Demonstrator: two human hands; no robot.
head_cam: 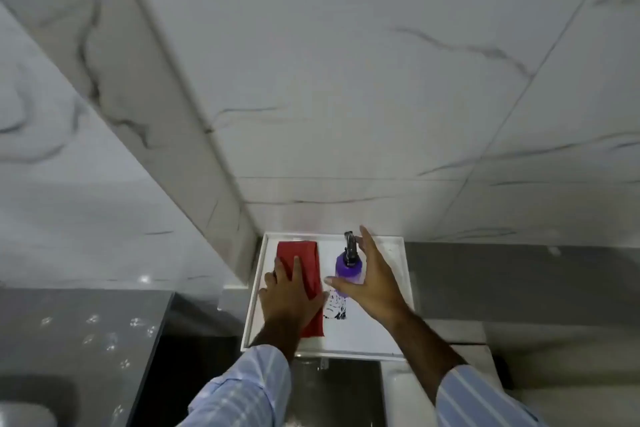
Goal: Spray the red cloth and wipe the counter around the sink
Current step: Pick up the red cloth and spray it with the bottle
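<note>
Two hands over one white tray, both busy. We judge the step as pickup: cloth in the left, spray bottle in the right, nothing sprayed yet as far as we can tell.

To do it well, we'd close the right hand around the bottle body, below the nozzle, keeping it upright and the nozzle pointed away from us. Then pinch the cloth at one edge and lift it clear of the tray, so the spray lands on fabric, not tray.

Left hand: lying flat on the red cloth, fingers spread a little and pressing the near half. Not gripping yet; the cloth lies folded lengthwise on the tray's left side.

Right hand: fingers wide apart, thumb pointing left, cupped beside the purple spray bottle, which stands mid-tray with its black trigger head up. Whether thumb or palm touches the bottle we cannot tell; nothing is clamped.

Grey counter sits right of the tray.
</note>
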